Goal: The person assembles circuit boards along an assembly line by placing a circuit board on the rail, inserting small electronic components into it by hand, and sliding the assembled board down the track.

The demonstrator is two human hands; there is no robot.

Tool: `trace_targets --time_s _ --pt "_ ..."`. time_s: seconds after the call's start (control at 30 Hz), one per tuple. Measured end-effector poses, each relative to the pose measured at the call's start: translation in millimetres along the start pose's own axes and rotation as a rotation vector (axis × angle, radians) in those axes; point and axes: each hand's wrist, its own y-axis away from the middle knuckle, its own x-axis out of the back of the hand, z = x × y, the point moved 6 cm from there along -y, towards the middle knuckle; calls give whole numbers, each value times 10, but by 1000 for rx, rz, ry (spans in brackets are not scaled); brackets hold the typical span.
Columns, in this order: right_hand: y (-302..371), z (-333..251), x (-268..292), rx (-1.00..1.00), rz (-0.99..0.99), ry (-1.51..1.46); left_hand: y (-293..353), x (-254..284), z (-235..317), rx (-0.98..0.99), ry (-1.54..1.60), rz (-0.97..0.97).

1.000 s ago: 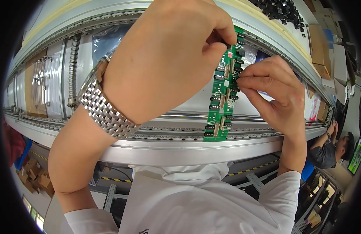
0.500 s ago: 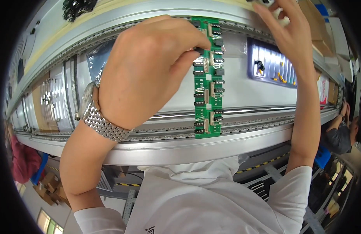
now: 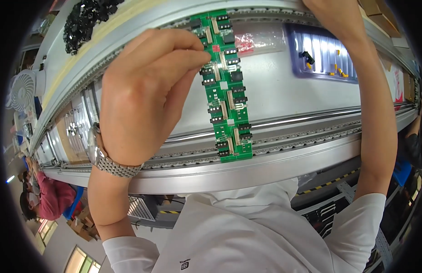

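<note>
A long green circuit board (image 3: 225, 98) lies across the two rails of a conveyor, carrying black sockets and pale upright connectors in rows. My left hand (image 3: 149, 86), with a metal-band watch (image 3: 114, 166) on its wrist, is over the board's left edge near its far end. Its thumb and forefinger are pinched together against the board; whatever lies between them is hidden. My right hand (image 3: 336, 16) reaches over the far rail at the top right. The picture's top edge cuts off its fingers, so any hold there is hidden.
A heap of black components (image 3: 85, 22) lies beyond the far rail at the left. A clear plastic tray (image 3: 322, 54) with a few yellow and black parts sits right of the board. The near metal rail (image 3: 265, 172) runs before me. A white fan (image 3: 23, 88) and a person (image 3: 56, 200) are at left.
The view has shifted, so the board appears further left and slanted. My right hand has gone further up, its fingers now out of the picture. My left hand stays pinched at the board.
</note>
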Motion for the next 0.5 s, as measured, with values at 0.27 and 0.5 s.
trace_targets --time_s 0.27,0.5 --pt "380 -340 -1113 749 -38 1537 -127 208 -335 178 80 160" --pt "470 -327 -1075 737 -33 1655 -819 86 -719 150 -385 256"
